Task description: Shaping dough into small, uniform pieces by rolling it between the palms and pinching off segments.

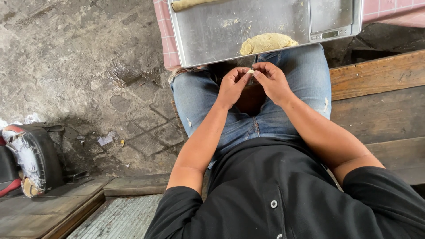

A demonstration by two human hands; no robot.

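My left hand and my right hand meet above my lap, between my knees in blue jeans. Together their fingertips pinch a small pale piece of dough. Just beyond the hands lies a larger yellowish lump of dough on the near edge of a metal tray. A strip of more dough shows at the tray's far left corner.
A small digital scale sits on the tray's right part. A pink checked cloth lies under the tray. Wooden bench planks run on my right. A worn black padded seat stands on the cracked concrete floor at left.
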